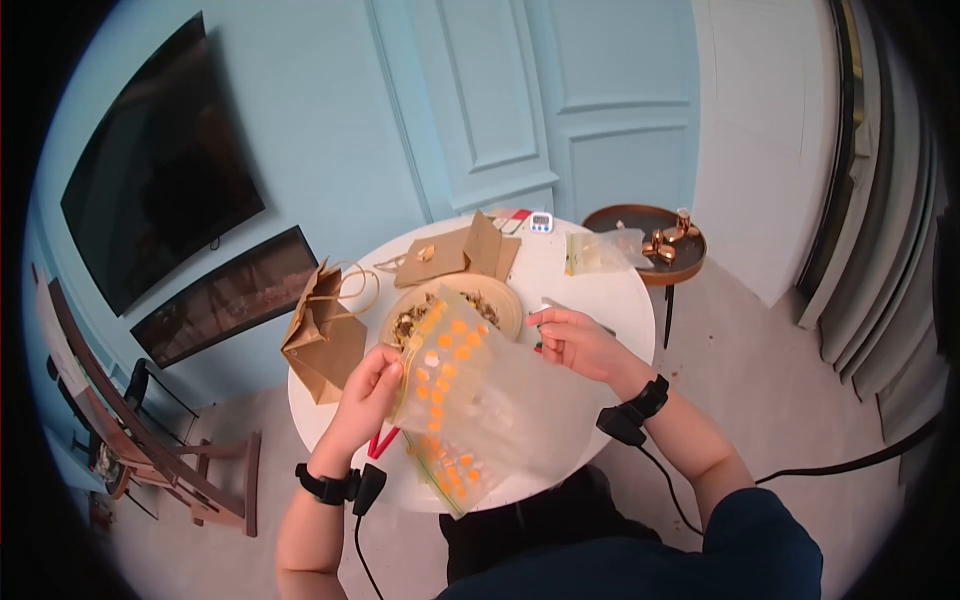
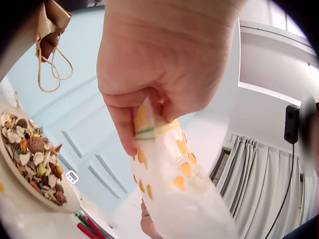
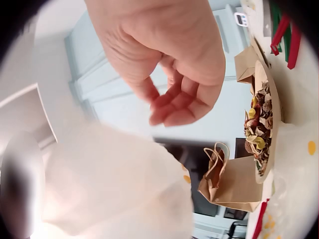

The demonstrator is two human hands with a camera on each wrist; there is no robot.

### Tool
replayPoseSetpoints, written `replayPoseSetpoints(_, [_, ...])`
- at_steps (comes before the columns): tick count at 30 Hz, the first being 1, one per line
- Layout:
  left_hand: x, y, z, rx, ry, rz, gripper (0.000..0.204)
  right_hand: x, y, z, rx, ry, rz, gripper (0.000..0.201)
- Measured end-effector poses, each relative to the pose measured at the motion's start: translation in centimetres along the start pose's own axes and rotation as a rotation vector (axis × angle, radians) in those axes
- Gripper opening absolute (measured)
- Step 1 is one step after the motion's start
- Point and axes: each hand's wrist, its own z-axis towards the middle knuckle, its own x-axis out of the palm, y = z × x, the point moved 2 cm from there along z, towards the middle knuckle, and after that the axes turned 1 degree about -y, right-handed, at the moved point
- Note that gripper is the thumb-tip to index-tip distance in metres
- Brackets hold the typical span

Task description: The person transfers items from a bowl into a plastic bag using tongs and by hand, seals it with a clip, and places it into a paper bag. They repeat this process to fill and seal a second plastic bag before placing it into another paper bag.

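Observation:
My left hand [image 1: 368, 402] pinches the top corner of a translucent zip bag [image 1: 535, 405] printed with orange spots. In the left wrist view, thumb and fingers close over the bag's [image 2: 174, 209] edge beside its green and yellow zip lines. The bag hangs toward the right over the table's near side. My right hand [image 1: 580, 345] is raised beside the bag's far edge; its fingers curl loosely with nothing between them in the right wrist view. A second spotted zip bag [image 1: 452, 475] lies below at the table edge. Behind is a round tray [image 1: 512, 300] of dried potpourri [image 3: 259, 124], partly hidden by the bag.
A brown paper bag with handles [image 1: 325, 345] stands at the round white table's [image 1: 625, 300] left. Flat kraft bags [image 1: 450, 255], a small timer [image 1: 541, 222] and another clear bag [image 1: 605, 252] lie behind. Red and green sticks [image 3: 286, 37] lie right of the tray; a side table [image 1: 660, 270] stands beyond.

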Motion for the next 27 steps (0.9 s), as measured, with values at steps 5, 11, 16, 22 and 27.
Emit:
replayPoseSetpoints(5, [0.8,1.2,-4.6,-0.030,-0.143,0.130,0.014,2.5,0.6,-1.0,0.129,0.048,-0.072,0.039])
replayPoseSetpoints(11, [-1.0,3.7,-7.0,-0.102,-0.318,0.025,0.013,4.4,-2.8,-2.6,0.327,0.259,-0.136,0.033])
replayPoseSetpoints(16, [-0.3,1.8,-6.1,0.238,-0.707,0.466,0.021,6.1,-2.6,-2.3,0.011,0.086,-0.075,0.008])
replayPoseSetpoints(22, [3.1,0.4,-7.1,-0.151,-0.055,0.158,0.029,8.8,-1.0,-1.9,-0.323,-0.015,-0.082,0.008])
replayPoseSetpoints(27, [7.0,1.7,-7.2,-0.415,0.130,-0.710,0.040,10.8,-1.5,-1.8,-0.417,0.032,-0.089,0.006])
